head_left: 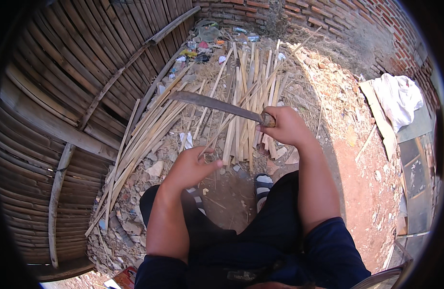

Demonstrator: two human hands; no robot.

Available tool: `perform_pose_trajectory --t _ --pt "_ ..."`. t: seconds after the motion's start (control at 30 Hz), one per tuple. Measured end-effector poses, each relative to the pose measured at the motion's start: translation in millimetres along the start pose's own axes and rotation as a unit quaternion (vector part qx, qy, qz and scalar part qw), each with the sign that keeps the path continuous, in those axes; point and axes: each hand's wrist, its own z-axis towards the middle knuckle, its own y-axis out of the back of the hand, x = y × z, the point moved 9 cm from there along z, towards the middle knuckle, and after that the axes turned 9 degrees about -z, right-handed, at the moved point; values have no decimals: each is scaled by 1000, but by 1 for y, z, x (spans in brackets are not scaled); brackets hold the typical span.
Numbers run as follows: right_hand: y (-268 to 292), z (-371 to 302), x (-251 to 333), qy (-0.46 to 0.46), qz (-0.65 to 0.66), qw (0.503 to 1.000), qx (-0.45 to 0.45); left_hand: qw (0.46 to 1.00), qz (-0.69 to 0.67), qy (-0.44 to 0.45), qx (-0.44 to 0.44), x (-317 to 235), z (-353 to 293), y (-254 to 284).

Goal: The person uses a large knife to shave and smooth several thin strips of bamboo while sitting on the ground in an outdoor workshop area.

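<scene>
My right hand [283,125] is closed around the short wooden handle of a machete [217,104]. Its long, dark, worn blade points left, above the split bamboo strips. Lower and to the left, my left hand [190,167] is held with thumb and fingers apart, and no object shows in its grasp. Just beyond its fingers lie the near ends of a loose pile of pale bamboo strips [239,137]; whether the fingertips touch any strip I cannot tell. The blade hides part of the pile.
More long bamboo strips [140,159] lie along the slatted bamboo wall [101,53] at left. Rubble and litter cover the ground near the brick wall [323,19]. At right are a white sack [398,98] and a flat board [378,115]. My sandalled feet [263,188] are close to the pile.
</scene>
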Motion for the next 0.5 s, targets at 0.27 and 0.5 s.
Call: perform_pose_trajectory --t 0.27,0.5 --pt "15 -4 -26 -112 32 992 -41 999 -3 -17 -48 -5 4 -1" --pt "-22 -16 61 143 -52 987 51 991 -2 -117 -56 -8 7 -3"
